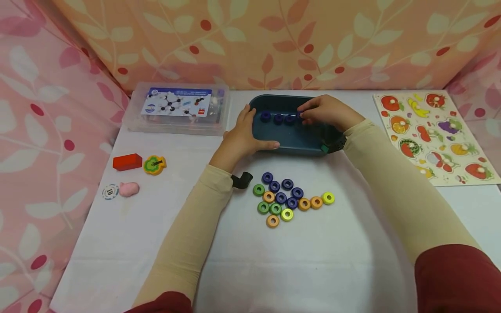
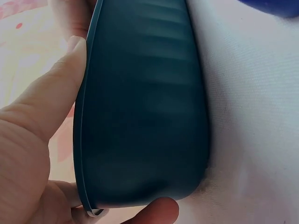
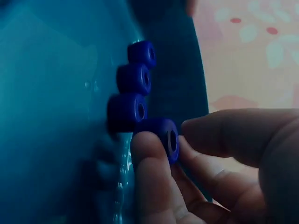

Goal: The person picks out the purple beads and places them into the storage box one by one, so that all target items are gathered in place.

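A dark teal plastic tub (image 1: 289, 138) stands at the back middle of the table. My left hand (image 1: 244, 135) holds its left front corner, the thumb (image 2: 58, 88) along the front rim and the fingers round the left end. Inside, my right hand (image 1: 326, 114) pinches a purple ring-shaped bead (image 3: 161, 133) between thumb and fingertips. That bead is right at the end of a row of three like it, the nearest being a purple bead (image 3: 127, 112). In front of the tub, several purple, green, orange and yellow ring beads (image 1: 280, 198) lie on the white cloth.
At the back left is a clear plastic case (image 1: 178, 106). A red block (image 1: 127, 161), a tree-shaped piece (image 1: 154, 165), a pink pig figure (image 1: 129, 188) and a round token (image 1: 110, 191) lie left. A fruit puzzle board (image 1: 434, 134) lies right. Patterned cloth walls stand behind.
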Action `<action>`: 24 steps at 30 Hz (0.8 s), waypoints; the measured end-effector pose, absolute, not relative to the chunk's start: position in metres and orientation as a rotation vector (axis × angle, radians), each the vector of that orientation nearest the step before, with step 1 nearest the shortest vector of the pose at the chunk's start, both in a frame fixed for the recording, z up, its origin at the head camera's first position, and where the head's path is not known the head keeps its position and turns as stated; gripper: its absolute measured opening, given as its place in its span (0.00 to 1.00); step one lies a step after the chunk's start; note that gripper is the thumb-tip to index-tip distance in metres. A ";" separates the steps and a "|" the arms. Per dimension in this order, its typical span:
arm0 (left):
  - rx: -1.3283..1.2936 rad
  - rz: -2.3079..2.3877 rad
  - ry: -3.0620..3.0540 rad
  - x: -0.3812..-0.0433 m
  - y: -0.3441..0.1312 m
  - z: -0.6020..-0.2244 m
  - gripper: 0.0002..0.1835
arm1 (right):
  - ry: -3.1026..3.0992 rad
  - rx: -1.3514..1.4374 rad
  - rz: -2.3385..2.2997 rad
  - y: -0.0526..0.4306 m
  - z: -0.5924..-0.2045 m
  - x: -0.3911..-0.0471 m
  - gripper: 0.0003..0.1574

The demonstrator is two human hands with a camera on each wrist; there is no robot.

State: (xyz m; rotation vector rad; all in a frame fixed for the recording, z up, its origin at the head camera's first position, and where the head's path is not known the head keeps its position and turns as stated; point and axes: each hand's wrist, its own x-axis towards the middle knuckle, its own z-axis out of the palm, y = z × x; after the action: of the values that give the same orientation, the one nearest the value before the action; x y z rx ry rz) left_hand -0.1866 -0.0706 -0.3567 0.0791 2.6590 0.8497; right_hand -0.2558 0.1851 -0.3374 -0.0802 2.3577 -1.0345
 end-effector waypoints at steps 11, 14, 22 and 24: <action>0.079 0.833 2.661 -0.187 -0.070 -0.357 0.70 | 2.448 -0.158 -0.961 0.180 -0.332 -0.243 0.29; 0.094 0.830 2.664 -0.187 -0.071 -0.357 0.70 | 2.489 -0.244 -0.961 0.174 -0.318 -0.218 0.26; 0.104 0.801 2.675 -0.189 -0.071 -0.359 0.69 | 2.283 -0.549 -0.940 0.144 -0.325 -0.153 0.16; 0.107 0.803 2.668 -0.190 -0.070 -0.360 0.69 | 2.212 -0.618 -0.930 0.136 -0.339 -0.147 0.16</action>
State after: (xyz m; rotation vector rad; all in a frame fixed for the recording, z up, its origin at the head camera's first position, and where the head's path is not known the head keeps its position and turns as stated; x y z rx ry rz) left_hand -0.1899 -0.0703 -0.3597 0.1069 2.6680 0.8031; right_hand -0.1474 0.1362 -0.3390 -0.6177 2.2118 -0.9302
